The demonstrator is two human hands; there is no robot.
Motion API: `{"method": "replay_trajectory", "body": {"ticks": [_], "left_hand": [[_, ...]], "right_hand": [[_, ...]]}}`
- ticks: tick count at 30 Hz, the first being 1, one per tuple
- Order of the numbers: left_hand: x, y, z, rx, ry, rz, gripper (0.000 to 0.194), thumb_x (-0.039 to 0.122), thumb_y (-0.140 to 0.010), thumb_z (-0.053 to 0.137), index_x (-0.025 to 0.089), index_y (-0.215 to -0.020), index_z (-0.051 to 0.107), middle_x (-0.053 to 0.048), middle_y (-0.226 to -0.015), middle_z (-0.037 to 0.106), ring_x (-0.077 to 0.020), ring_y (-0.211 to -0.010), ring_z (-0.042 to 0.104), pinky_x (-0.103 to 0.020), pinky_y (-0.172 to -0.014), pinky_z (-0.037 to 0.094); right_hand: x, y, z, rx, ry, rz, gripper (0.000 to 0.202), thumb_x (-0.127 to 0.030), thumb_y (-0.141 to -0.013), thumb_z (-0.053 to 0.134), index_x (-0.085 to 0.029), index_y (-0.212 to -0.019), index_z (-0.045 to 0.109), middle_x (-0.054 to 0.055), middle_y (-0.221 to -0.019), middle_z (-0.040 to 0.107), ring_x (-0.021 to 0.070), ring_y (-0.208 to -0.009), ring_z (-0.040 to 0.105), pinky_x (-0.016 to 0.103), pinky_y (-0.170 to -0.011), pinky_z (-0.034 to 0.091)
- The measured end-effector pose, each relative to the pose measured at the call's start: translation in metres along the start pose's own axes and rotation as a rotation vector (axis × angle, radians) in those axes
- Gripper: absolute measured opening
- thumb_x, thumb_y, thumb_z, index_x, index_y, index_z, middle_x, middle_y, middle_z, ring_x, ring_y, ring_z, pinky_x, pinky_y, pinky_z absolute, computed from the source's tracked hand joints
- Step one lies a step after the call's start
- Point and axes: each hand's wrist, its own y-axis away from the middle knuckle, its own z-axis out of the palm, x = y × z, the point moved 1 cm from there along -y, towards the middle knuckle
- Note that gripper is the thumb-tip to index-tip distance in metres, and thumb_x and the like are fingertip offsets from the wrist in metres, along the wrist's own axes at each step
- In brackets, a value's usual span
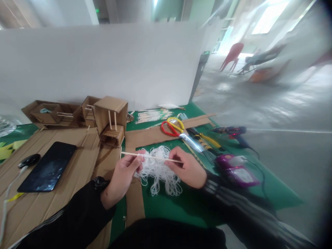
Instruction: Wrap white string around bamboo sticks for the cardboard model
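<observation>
A thin wooden stick [158, 158] runs level between my two hands, above a loose tangle of white string [166, 178] on the green table. My left hand [128, 167] pinches the stick near its left end, where some white string appears to lie against it. Fingers curled, my right hand [185, 166] grips the other end. Just beyond my right hand lie scissors [190, 142] with one red and one yellow handle. Strips of cardboard [145, 137] lie behind and to the left of the string.
Cardboard boxes with sticks [111, 121] stand at the back left, before a white partition [103, 62]. A black tablet [49, 166] rests on cardboard at left. To the right are yellow-handled pliers [210, 141], a glue gun [234, 133] and a purple device [236, 171] with a cord.
</observation>
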Motion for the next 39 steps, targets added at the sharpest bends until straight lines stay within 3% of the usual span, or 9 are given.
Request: {"method": "replay_trajectory", "body": {"ticks": [3,7,13,18,23,29,31,34,39], "left_hand": [[-0.0015,-0.0006,-0.0004,-0.003,0.009,0.003,0.024,0.037,-0.08,0.066,0.013,-0.078,0.068,0.0,-0.07,0.055,-0.0071,-0.06,0.044,-0.019,-0.057,0.038],[-0.0017,-0.0001,-0.0002,-0.01,0.017,0.009,0.024,0.036,-0.081,0.067,0.015,-0.09,0.07,0.0,-0.072,0.056,-0.0072,-0.061,0.045,-0.02,-0.058,0.038],[0.0009,0.0003,0.0003,-0.002,0.02,0.005,0.023,0.036,-0.08,0.067,0.014,-0.088,0.071,0.0,-0.071,0.056,-0.0072,-0.06,0.044,-0.02,-0.059,0.039],[-0.0004,-0.0011,0.0001,-0.011,0.02,0.011,0.024,0.036,-0.08,0.066,0.014,-0.086,0.071,-0.001,-0.073,0.057,-0.0073,-0.06,0.045,-0.02,-0.058,0.039],[0.0011,0.0002,0.0003,0.018,0.009,0.004,0.024,0.036,-0.079,0.067,0.014,-0.085,0.071,-0.001,-0.07,0.057,-0.008,-0.06,0.045,-0.02,-0.058,0.04],[0.0025,0.0008,0.0005,0.006,0.002,-0.005,0.024,0.037,-0.079,0.067,0.014,-0.081,0.07,-0.001,-0.07,0.057,-0.0079,-0.059,0.045,-0.02,-0.057,0.039],[0.0019,0.0006,0.0002,0.021,-0.004,0.007,0.024,0.037,-0.079,0.067,0.013,-0.077,0.07,-0.001,-0.072,0.057,-0.0078,-0.06,0.045,-0.02,-0.058,0.039],[0.0012,0.0005,-0.0002,0.031,-0.011,0.014,0.024,0.037,-0.078,0.068,0.013,-0.075,0.069,-0.001,-0.07,0.057,-0.0078,-0.06,0.045,-0.02,-0.057,0.039],[0.0023,0.0012,0.0,0.017,-0.01,0.008,0.024,0.036,-0.08,0.067,0.013,-0.074,0.068,-0.001,-0.071,0.057,-0.0071,-0.059,0.044,-0.02,-0.058,0.04]], "right_hand": [[-0.0005,0.0007,0.0002,-0.015,-0.045,0.014,0.025,-0.044,-0.086,0.056,-0.02,-0.091,0.05,-0.001,-0.07,0.056,0.0103,-0.051,0.047,0.023,-0.047,0.037],[-0.0009,0.0007,0.0009,-0.076,-0.003,-0.05,0.034,-0.037,-0.096,0.036,-0.019,-0.072,0.052,-0.001,-0.061,0.054,0.0115,-0.054,0.049,0.025,-0.054,0.038],[0.0001,0.0006,-0.0006,-0.018,-0.04,0.0,0.024,-0.043,-0.086,0.056,-0.02,-0.09,0.049,-0.001,-0.071,0.057,0.0112,-0.053,0.049,0.023,-0.048,0.036],[-0.0016,0.0006,-0.0002,-0.045,0.006,-0.072,0.033,-0.033,-0.096,0.036,-0.019,-0.07,0.051,-0.001,-0.06,0.053,0.0116,-0.054,0.049,0.025,-0.053,0.037],[-0.0008,0.0011,0.0001,0.014,-0.035,0.011,0.023,-0.04,-0.084,0.058,-0.02,-0.089,0.048,-0.001,-0.071,0.057,0.0106,-0.051,0.046,0.023,-0.046,0.035],[-0.0004,0.0009,0.0006,-0.068,0.015,-0.043,0.036,-0.036,-0.096,0.034,-0.019,-0.07,0.052,-0.001,-0.058,0.053,0.0118,-0.052,0.049,0.025,-0.054,0.038],[0.0002,0.001,0.0005,-0.012,0.0,-0.004,0.024,-0.04,-0.091,0.047,-0.02,-0.079,0.05,0.0,-0.069,0.057,0.0124,-0.057,0.051,0.025,-0.052,0.038],[0.0,0.0013,0.0004,0.0,-0.045,0.028,0.028,-0.044,-0.086,0.056,-0.019,-0.097,0.049,0.0,-0.075,0.058,0.0122,-0.056,0.051,0.024,-0.049,0.038],[-0.0021,0.0007,0.0006,-0.097,0.027,-0.04,0.038,-0.036,-0.097,0.032,-0.02,-0.072,0.055,-0.002,-0.057,0.052,0.0121,-0.051,0.049,0.025,-0.054,0.038]]}}
